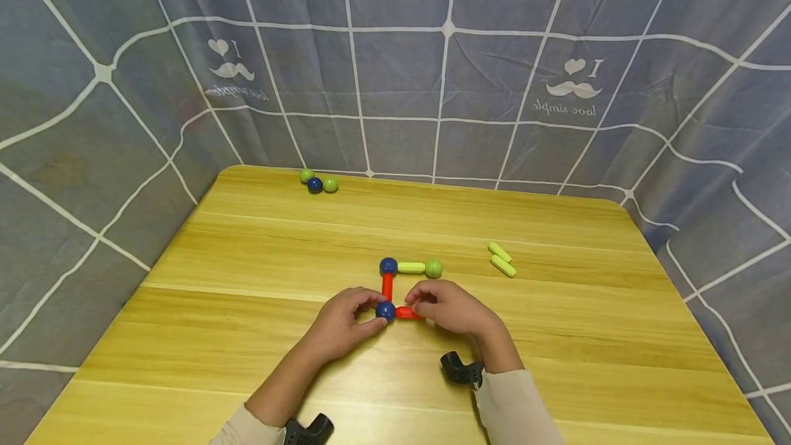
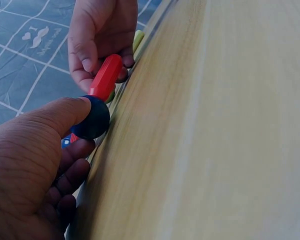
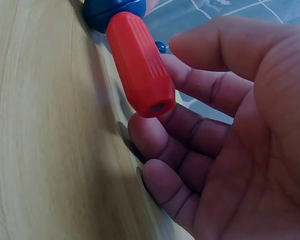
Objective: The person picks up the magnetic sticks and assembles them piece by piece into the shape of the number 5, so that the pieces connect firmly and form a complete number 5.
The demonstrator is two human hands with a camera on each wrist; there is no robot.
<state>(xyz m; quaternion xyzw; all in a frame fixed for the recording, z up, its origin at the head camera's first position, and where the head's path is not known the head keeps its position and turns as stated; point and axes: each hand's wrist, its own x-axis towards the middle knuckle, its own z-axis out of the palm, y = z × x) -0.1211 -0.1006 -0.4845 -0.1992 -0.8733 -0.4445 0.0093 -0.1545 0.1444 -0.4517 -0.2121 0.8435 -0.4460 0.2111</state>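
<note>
My left hand pinches a dark blue magnetic ball between thumb and fingers. From that ball a red magnetic rod sticks out to the right, its far end bare in the right wrist view. My right hand is around this free end, fingertips close behind the rod and thumb apart from it. A second red rod runs from the held ball up to another blue ball. A yellow-green rod joins that one to a green ball.
Two loose yellow-green rods lie right of the joined pieces. At the table's far left edge sit two green balls and a blue ball. A grey curtain with white lines hangs behind the wooden table.
</note>
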